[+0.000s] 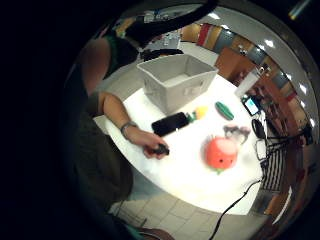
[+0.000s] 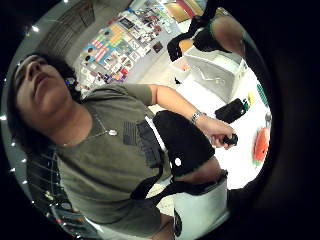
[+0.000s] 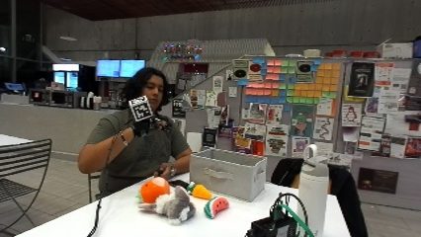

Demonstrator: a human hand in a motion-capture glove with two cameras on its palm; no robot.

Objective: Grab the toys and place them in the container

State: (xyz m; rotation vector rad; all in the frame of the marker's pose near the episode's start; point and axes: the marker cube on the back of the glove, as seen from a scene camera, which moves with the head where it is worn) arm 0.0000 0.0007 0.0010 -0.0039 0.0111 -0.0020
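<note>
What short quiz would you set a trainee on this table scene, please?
1. True or false: the grey container already holds a toy.
2. Which toy lies nearest the container? A: orange plush. B: carrot toy. C: grey plush.
3. Where is the gloved right hand?

Key: 1 false, its inside shows bare. 2 B. 3 Raised in front of the chest, off the white table.

Plush toys [image 3: 174, 200] lie beside grey container [image 3: 227, 173].
</note>
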